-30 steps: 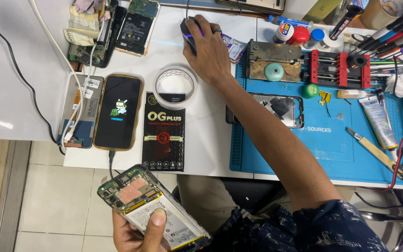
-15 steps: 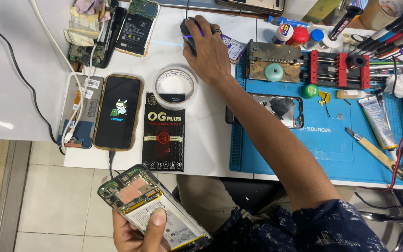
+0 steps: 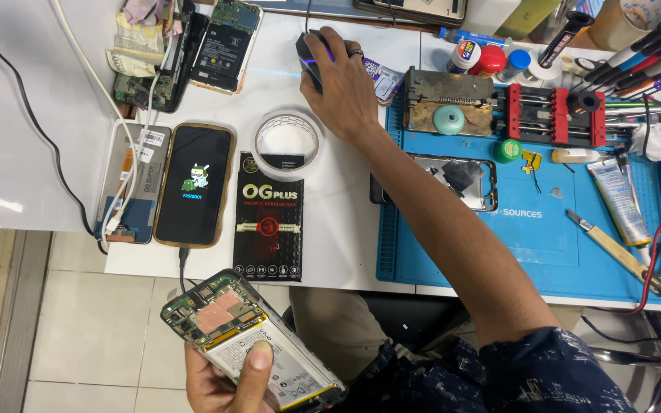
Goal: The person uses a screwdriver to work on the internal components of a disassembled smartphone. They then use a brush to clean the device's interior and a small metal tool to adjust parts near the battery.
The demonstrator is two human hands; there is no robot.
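An opened smartphone [image 3: 250,344], its back cover off and its battery and circuit board laid bare, is held low over the tiled floor, below the near edge of the white workbench [image 3: 346,229], in the left hand [image 3: 223,378]; the fingers are curled under the frame and the thumb is pressed flat on the battery. The right hand [image 3: 342,88] is closed loosely over a black computer mouse [image 3: 309,57] at the far side of the bench. Beside it lie a roll of clear tape [image 3: 288,143], a dark flat accessory packet [image 3: 269,218] and a second phone [image 3: 194,195], lit and cabled. A blue repair mat [image 3: 529,245] is spread to the right. The stripped handset is judged light and stiff but fragile: exposed connectors and the soft battery pouch are best spared pressure, and the rigid side rails are thought the safer place to be gripped, since the glass face underneath may be slippery.
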